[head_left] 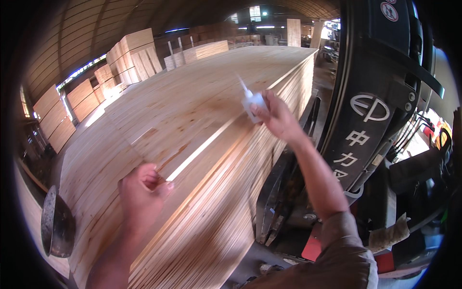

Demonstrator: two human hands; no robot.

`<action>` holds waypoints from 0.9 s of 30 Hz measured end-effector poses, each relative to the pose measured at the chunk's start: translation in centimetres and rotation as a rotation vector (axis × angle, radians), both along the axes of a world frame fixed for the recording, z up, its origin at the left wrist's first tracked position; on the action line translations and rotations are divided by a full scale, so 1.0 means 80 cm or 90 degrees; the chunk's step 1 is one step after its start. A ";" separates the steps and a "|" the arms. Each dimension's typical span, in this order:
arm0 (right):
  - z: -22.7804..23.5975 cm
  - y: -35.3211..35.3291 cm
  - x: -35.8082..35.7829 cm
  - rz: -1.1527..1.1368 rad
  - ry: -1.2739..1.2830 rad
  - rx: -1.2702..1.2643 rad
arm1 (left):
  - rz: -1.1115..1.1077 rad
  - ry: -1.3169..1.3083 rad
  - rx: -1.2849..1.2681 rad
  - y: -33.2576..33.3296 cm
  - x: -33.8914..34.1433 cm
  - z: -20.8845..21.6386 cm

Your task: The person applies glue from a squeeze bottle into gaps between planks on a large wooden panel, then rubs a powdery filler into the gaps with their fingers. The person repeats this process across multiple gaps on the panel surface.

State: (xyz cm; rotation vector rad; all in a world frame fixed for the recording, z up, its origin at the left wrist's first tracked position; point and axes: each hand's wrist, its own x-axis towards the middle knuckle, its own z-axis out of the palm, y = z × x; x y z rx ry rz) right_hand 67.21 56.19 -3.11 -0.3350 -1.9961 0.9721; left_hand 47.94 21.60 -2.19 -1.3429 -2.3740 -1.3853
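A wide, arched, ribbed roof [82, 36] spans the far side of the scene. Below it, the broad stack of thin, pale wooden sheets [192, 103] spreads before me, its layered side sloping down toward the near right. On the right, just beyond the stack, stands the tall black metal mast [373, 58] of a lifting machine, with pale lettering on it. At the far left rises a tall, blocky pile of light wooden boards [132, 55], well apart from my hands. At the near left edge sits a round, dark metal pan [62, 231].

My left hand [144, 190] is low over the near part of the stack, fingers curled, thumb and forefinger close together at the near end of a long, narrow, bright pale strip [202, 149]. I cannot tell whether I am pinching it or only touching there. The strip runs away from me toward the far right, along the top of the stack near its right edge. My right hand [274, 115], farther off, grips a small, white plastic squeeze bottle [253, 103] above the stack. Its thin, pointed nozzle [244, 86] tilts up toward the far left.
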 end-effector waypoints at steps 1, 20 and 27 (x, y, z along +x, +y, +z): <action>-0.033 -0.005 0.003 0.035 0.106 -0.079 | 0.006 0.003 -0.003 -0.001 0.000 -0.001; -0.330 -0.054 -0.022 -0.270 0.223 -0.183 | -0.015 0.013 -0.006 0.001 0.007 0.005; -0.315 -0.068 -0.022 -0.303 0.227 -0.123 | -0.018 0.013 -0.020 -0.005 0.008 0.008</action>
